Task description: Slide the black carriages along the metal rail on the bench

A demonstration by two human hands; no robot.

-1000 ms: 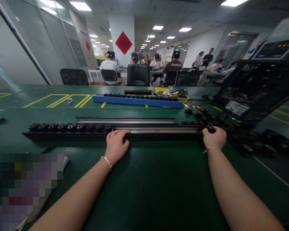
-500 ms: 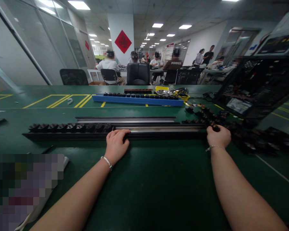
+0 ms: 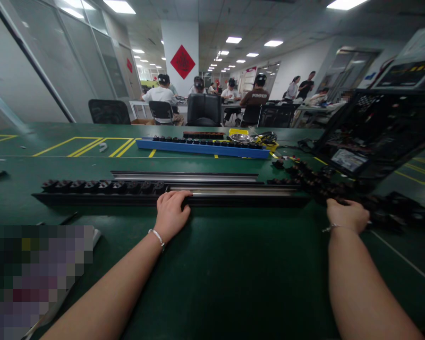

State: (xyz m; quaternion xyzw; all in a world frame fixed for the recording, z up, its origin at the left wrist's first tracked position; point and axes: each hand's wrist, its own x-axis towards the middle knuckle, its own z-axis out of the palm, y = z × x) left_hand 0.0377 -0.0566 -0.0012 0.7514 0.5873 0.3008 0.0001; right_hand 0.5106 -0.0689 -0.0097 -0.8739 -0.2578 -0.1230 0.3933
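A long black rail [image 3: 233,199] lies across the green table, with a row of black socket modules [image 3: 102,186] seated in its left half and bare metal channel on the right. My left hand [image 3: 170,212] rests on the rail's near edge just right of the last module, fingers curled over it. My right hand [image 3: 347,215] reaches into a heap of loose black modules [image 3: 326,186] off the rail's right end, fingers closed among them; what they hold is hidden.
A second metal rail [image 3: 184,176] lies just behind. A blue strip with modules [image 3: 201,147], a metal bowl [image 3: 240,138] and cables sit farther back. An open black machine case [image 3: 378,132] stands at right. People sit at tables beyond.
My right hand has left the rail's right end and moved right and nearer, into the pile of loose modules. The left hand has stayed put.
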